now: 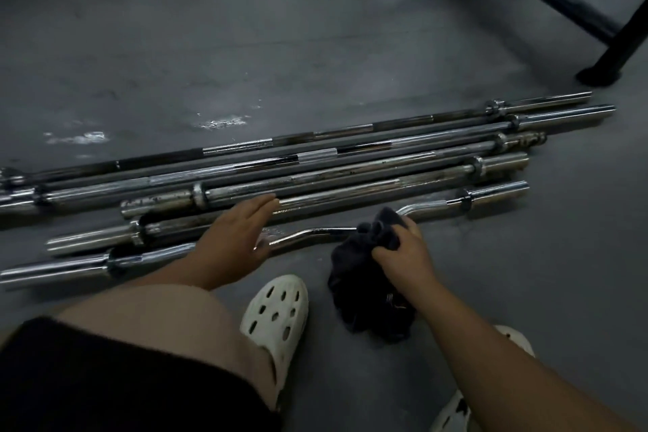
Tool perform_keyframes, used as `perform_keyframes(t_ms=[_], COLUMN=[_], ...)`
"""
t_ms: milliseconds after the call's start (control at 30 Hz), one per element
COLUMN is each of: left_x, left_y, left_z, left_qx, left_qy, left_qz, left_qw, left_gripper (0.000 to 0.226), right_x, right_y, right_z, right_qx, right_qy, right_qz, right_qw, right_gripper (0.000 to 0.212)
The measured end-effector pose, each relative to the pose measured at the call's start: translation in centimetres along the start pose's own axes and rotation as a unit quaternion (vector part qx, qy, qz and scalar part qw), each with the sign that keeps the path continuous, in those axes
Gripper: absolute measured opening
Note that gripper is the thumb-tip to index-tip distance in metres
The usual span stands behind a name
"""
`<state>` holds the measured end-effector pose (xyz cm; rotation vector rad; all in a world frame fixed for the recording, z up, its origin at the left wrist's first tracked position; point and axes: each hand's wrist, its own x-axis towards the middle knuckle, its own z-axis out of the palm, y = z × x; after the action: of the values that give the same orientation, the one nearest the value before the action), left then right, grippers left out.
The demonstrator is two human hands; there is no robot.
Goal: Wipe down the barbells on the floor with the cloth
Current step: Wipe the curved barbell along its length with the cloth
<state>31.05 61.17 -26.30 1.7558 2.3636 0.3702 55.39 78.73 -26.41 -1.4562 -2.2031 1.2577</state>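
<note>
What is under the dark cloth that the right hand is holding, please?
The dark cloth, gripped by the right hand, drapes over the curved bar and onto the floor. The covered stretch of bar is hidden.

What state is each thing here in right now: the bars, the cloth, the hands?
Straight barbells: lying side by side on the floor, some spotted with rust.
Curved bar: nearest the person, on the floor.
Dark cloth: bunched, pressed on the curved bar.
Right hand: gripping the cloth.
Left hand: open, flat over the bars.
</note>
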Motion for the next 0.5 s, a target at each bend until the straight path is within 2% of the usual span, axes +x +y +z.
perform_keyframes(t_ms=[167,267,367,500], left_x=[-0.9,0.0,0.6,0.0], left_y=[-1.1,-2.0,-3.0,-4.4], left_z=[0.5,1.5,2.8,4.5], left_qx=[0.000,-0.005,-0.027,-0.067], left_qy=[-0.026,-0.046,-0.056,-0.048], left_qz=[0.019,0.033,0.021,-0.022], left_qw=[0.999,0.998,0.998,0.996], left_gripper=[0.072,0.073,0.074,0.074], right_x=[-0.4,-0.3,0.8,4.0], right_y=[-0.9,-1.4,-1.8,-2.4], right_z=[0.8,1.0,1.2,2.5], right_qx=[0.077,0.118,0.101,0.002], right_qy=[0.046,0.045,0.021,-0.023], right_qz=[0.005,0.023,0.036,0.036], right_qw=[0.996,0.992,0.994,0.999], right_gripper=[0.014,0.041,0.054,0.041])
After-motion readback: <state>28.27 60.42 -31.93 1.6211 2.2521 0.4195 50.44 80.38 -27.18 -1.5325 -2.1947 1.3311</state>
